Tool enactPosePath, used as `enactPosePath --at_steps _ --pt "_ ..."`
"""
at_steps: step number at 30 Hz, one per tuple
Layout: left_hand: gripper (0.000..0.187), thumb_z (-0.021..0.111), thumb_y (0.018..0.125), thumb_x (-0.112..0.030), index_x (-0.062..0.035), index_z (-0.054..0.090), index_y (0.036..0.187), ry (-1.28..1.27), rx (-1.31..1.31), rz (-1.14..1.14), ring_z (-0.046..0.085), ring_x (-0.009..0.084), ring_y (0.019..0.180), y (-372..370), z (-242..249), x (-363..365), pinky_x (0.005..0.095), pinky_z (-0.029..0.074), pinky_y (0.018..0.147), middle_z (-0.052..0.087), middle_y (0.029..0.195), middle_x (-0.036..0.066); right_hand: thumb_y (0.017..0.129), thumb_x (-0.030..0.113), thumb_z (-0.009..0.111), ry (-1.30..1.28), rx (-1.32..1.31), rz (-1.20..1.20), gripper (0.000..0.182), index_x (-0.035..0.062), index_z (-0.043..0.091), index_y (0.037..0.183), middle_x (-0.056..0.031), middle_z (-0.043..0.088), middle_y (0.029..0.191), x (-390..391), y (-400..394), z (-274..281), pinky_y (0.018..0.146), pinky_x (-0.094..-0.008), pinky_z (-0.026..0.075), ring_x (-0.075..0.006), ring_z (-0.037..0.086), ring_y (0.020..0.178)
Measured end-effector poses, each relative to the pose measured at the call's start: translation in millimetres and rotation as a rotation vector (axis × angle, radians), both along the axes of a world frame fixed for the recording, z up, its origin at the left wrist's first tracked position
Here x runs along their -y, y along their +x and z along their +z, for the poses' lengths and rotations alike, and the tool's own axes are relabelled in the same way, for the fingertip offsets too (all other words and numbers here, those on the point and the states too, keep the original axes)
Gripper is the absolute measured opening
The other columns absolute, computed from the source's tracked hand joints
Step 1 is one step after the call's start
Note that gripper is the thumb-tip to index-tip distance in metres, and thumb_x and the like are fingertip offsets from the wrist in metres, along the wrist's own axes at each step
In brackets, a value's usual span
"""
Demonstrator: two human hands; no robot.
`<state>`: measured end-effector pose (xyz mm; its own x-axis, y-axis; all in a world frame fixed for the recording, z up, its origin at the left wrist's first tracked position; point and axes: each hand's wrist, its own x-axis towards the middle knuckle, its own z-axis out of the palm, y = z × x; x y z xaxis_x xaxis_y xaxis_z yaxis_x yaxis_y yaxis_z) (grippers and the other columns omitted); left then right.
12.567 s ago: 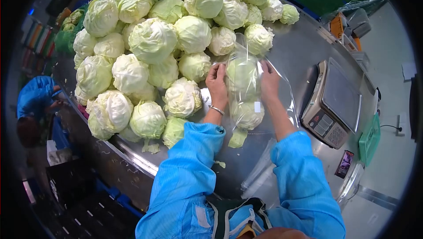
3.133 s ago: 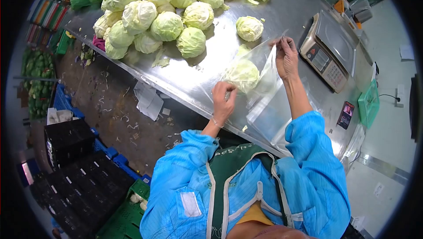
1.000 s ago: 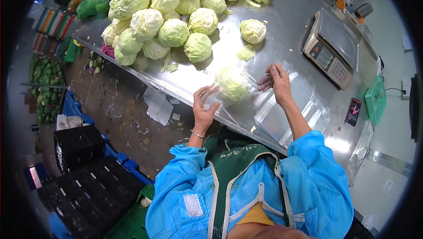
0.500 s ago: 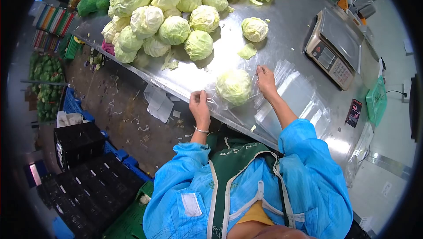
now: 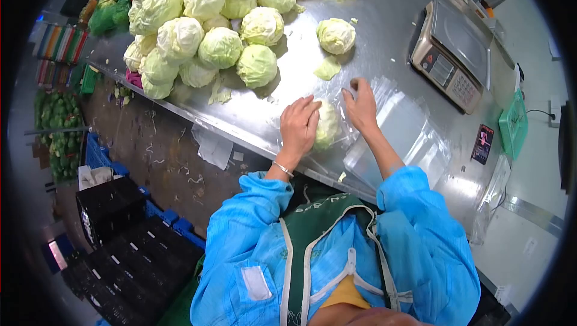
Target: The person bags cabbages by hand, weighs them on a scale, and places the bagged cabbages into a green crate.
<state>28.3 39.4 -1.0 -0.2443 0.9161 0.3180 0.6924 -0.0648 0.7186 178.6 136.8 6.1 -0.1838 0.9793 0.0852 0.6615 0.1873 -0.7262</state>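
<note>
Left hand (image 5: 297, 126) now partly over cabbage (image 5: 327, 126)

The head-worn camera looks down at the hands (image 5: 299, 124).

A pale green cabbage (image 5: 327, 126), partly hidden, rests near the metal table (image 5: 384, 37)'s edge, a crinkled clear plastic bag (image 5: 345, 132) about it.

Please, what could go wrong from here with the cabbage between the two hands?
The round pale-green cabbage between the bare left hand and bare right hand sits near the edge of the shiny grey metal table, so it might roll off. Flat, clear plastic bags beside the right forearm could get dragged along.
</note>
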Motion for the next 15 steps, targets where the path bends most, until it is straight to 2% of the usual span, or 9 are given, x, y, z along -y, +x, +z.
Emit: enactPosePath --at_steps 3,5,6,9,11,12,13,14,15 --pt "0.023 0.056 0.081 -0.015 -0.0087 0.065 0.101 -0.030 0.025 -0.004 0.054 0.0285 0.106 3.2 -3.1 6.0 0.0396 0.037 0.093 0.061 0.111 0.010 0.087 0.029 0.050 -0.074 -0.305 0.381 0.036 0.0027 0.057 0.110 -0.0172 0.055 0.117 17.5 -19.9 24.7 0.092 -0.0387 0.038 -0.0325 0.050 0.109" --pt "0.023 0.056 0.081 -0.014 -0.0057 0.064 0.101 -0.040 0.051 -0.028 0.054 0.0295 0.105 0.7 -1.5 -2.2 0.0384 0.038 0.092 0.061 0.109 0.011 0.090 0.031 0.045 0.037 -0.294 0.513 0.039 0.0029 0.056 0.115 -0.0170 0.056 0.117 28.9 -27.9 -14.1 0.097 -0.0387 0.035 -0.0328 0.049 0.111" --pt "0.028 0.052 0.083 -0.012 -0.0021 0.062 0.107 0.064 0.109 -0.025 0.054 0.0293 0.106 -4.3 -14.6 0.9 0.0395 0.038 0.093 0.059 0.112 0.013 0.091 0.031 0.043 0.000 -0.328 0.521 0.039 0.0029 0.056 0.116 -0.0162 0.055 0.118 22.3 -29.2 -24.1 0.098 -0.0382 0.034 -0.0313 0.049 0.113" --pt "0.032 0.046 0.086 -0.011 -0.0012 0.059 0.113 0.007 0.675 0.007 0.053 0.0280 0.109 -17.1 -22.0 2.5 0.0390 0.037 0.096 0.057 0.117 0.014 0.094 0.031 0.038 -0.194 -0.465 0.493 0.041 0.0021 0.056 0.117 -0.0151 0.055 0.120 23.2 -27.5 -37.8 0.101 -0.0375 0.032 -0.0286 0.047 0.116" --pt "0.037 0.038 0.090 -0.017 0.0009 0.055 0.118 0.008 0.655 -0.100 0.047 0.0253 0.117 -29.8 -30.8 0.4 0.0362 0.033 0.102 0.052 0.124 0.015 0.095 0.030 0.038 -0.366 -0.593 0.463 0.041 0.0008 0.056 0.116 -0.0165 0.057 0.117 20.1 -34.1 -32.7 0.102 -0.0382 0.031 -0.0295 0.046 0.118" --pt "0.039 0.036 0.091 -0.019 0.0017 0.054 0.119 0.005 0.664 -0.115 0.046 0.0248 0.118 -36.5 -34.5 0.6 0.0357 0.032 0.102 0.051 0.126 0.016 0.096 0.030 0.038 -0.370 -0.680 0.407 0.041 -0.0003 0.057 0.115 -0.0130 0.059 0.113 21.9 -38.6 -39.9 0.100 -0.0354 0.035 -0.0251 0.050 0.113" --pt "0.040 0.034 0.092 -0.020 0.0025 0.052 0.120 0.001 0.671 -0.131 0.044 0.0244 0.120 -42.7 -41.3 1.1 0.0352 0.031 0.103 0.050 0.127 0.016 0.096 0.030 0.037 -0.515 -0.804 0.376 0.041 0.0001 0.057 0.116 -0.0120 0.058 0.115 20.9 -40.3 -47.4 0.099 -0.0346 0.036 -0.0233 0.051 0.112" --pt "0.045 0.029 0.094 -0.024 0.0047 0.048 0.123 -0.084 0.859 -0.095 0.041 0.0229 0.122 -44.2 -62.9 5.5 0.0350 0.030 0.103 0.049 0.128 0.015 0.096 0.029 0.037 -0.660 -0.928 0.341 0.040 0.0004 0.056 0.116 -0.0109 0.057 0.117 19.3 -39.0 -55.1 0.099 -0.0337 0.037 -0.0215 0.051 0.112" --pt "0.044 0.030 0.094 -0.023 0.0039 0.046 0.125 -0.094 0.906 -0.047 0.042 0.0230 0.120 -49.6 -61.9 7.0 0.0347 0.031 0.102 0.048 0.128 0.015 0.096 0.028 0.036 -0.799 -1.057 0.294 0.040 0.0008 0.056 0.116 -0.0099 0.055 0.118 18.5 -39.1 -61.4 0.099 -0.0329 0.038 -0.0197 0.051 0.111"
